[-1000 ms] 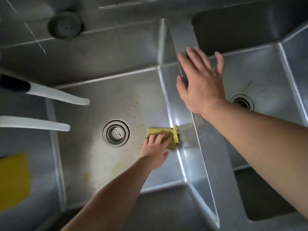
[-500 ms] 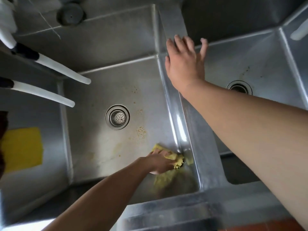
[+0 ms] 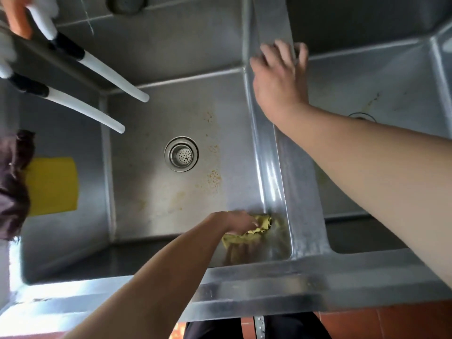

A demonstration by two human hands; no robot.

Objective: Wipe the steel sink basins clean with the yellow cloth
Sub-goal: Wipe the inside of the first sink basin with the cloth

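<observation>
Two steel sink basins lie below me, split by a steel divider [image 3: 303, 192]. The left basin [image 3: 151, 192] has a round drain [image 3: 181, 154] and yellowish stains on its floor. My left hand [image 3: 238, 222] presses the crumpled yellow cloth [image 3: 254, 231] into the near right corner of that basin, against the divider wall. My right hand [image 3: 278, 81] rests flat, fingers spread, on the top of the divider further back. The right basin [image 3: 391, 89] shows part of its drain [image 3: 361, 116] behind my right forearm.
Two white hoses [image 3: 107, 69] with black collars reach in from the upper left over the left basin. A yellow reflection [image 3: 52, 185] shows on the basin's left wall. A dark round plug [image 3: 127, 2] sits on the back ledge. The steel front rim [image 3: 269, 289] runs below.
My left hand has dragged the cloth from beside the drain toward me into the near right corner. My right hand stays on the divider. The view has tilted back toward the front rim.
</observation>
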